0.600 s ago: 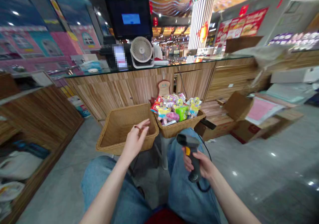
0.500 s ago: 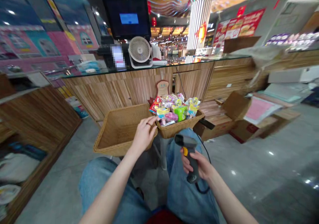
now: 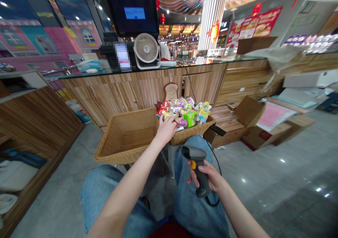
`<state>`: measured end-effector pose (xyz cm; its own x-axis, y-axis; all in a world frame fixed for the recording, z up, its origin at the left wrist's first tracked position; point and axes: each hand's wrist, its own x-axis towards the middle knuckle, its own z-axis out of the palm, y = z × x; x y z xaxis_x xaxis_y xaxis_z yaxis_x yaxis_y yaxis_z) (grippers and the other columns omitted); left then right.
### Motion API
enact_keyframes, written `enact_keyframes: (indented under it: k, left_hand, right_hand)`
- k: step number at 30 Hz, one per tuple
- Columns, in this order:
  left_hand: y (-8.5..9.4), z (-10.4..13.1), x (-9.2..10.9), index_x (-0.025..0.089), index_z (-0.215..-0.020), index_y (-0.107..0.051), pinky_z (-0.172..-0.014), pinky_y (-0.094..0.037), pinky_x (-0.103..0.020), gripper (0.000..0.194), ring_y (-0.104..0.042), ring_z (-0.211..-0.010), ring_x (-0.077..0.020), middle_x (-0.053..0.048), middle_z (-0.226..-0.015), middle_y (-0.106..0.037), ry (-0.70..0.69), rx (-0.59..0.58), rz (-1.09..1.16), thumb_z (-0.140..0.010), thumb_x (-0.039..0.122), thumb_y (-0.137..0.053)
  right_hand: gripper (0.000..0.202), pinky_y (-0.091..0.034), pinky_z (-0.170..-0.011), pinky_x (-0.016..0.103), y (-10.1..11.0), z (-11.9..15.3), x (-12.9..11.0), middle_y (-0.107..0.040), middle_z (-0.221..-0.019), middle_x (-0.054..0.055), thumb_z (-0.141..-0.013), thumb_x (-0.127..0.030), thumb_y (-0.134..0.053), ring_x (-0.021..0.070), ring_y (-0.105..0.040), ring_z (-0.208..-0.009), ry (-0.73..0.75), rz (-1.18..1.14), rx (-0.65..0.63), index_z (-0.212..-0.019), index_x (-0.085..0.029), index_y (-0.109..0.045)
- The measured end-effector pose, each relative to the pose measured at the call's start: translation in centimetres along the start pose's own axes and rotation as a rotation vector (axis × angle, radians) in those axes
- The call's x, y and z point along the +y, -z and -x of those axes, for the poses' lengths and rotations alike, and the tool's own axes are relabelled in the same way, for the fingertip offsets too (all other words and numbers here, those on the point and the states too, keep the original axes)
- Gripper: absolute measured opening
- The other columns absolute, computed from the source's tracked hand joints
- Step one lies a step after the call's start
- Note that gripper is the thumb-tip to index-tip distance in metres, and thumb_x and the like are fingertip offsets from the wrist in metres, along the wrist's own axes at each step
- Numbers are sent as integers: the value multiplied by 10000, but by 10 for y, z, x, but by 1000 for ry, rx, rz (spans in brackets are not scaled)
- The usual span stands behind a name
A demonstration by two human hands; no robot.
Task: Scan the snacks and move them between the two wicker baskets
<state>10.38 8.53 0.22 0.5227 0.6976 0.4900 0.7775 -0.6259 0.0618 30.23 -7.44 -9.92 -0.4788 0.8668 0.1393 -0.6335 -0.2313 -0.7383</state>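
My left hand [image 3: 168, 128] reaches over the near left edge of the right wicker basket [image 3: 188, 135], palm down. Its fingers are slightly bent and apart, resting at the wrapped snacks; no item shows lifted in them. Around it lie a red packet [image 3: 163, 108], a green packet [image 3: 190, 118] and several yellow-and-blue packs [image 3: 203, 115]. My right hand [image 3: 212, 176] is wrapped round the handle of a black barcode scanner [image 3: 194, 153] with a yellow trigger, held above my right knee. The scanner's head points left, and its cable hangs from the handle's base.
A second wicker basket [image 3: 113, 157] stands to the left. Behind is a wooden counter [image 3: 111, 93] with a monitor [image 3: 133, 12], a fan [image 3: 146, 48] and a blurred phone screen [image 3: 123, 56]. Cardboard boxes [image 3: 253, 137] sit on the floor at right. A bread-shaped board [image 3: 171, 90] hangs on the counter front.
My left hand has moved right and forward, from between the two baskets onto the snacks. My right hand still holds the scanner, shifted slightly left in view.
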Motion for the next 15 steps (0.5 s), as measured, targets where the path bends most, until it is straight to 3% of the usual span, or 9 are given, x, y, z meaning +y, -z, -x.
enact_keyframes:
  k: [4, 7, 9, 12, 15]
  left_hand:
    - [1, 10, -3, 331, -1438, -621, -1256, -203, -587, 429, -627, -1301, -257, -84, -1371, -709, 40, 75, 36, -1015, 262, -636]
    - [6, 32, -9, 323, -1439, -613, -1256, -189, -546, 416, -653, -1239, -238, -71, -1305, -738, 118, 206, 52, -1023, 322, -639]
    - [10, 49, -15, 321, -1437, -611, -1253, -186, -528, 414, -660, -1214, -232, -65, -1280, -748, 177, 267, 63, -1025, 349, -639]
    - [15, 70, -22, 319, -1442, -603, -1239, -202, -506, 444, -657, -1212, -232, -62, -1269, -752, 238, 291, 99, -1007, 373, -670]
    - [17, 79, -26, 320, -1432, -608, -1222, -227, -485, 452, -662, -1193, -225, -48, -1244, -759, 290, 292, 165, -992, 374, -696]
  right_hand:
    - [342, -598, -644, 352, -11, 1, -3, -734, -742, 13, -844, -458, -863, 158, -666, -505, -2, 91, 95, -958, -191, -683]
    - [388, -565, -609, 321, -21, 1, -11, -662, -616, -9, -830, -530, -855, 146, -583, -489, 90, 318, 277, -817, -183, -681]
    - [383, -517, -626, 274, -26, 0, -22, -642, -592, 7, -845, -487, -860, 156, -587, -580, 132, 386, 322, -720, -173, -681]
    - [411, -479, -615, 269, -31, -2, -40, -650, -621, 18, -832, -516, -855, 170, -579, -622, 251, 622, 473, -680, -173, -689]
    - [349, -494, -639, 278, -44, -8, -51, -667, -674, 18, -836, -476, -861, 176, -595, -651, 351, 705, 526, -724, -176, -721]
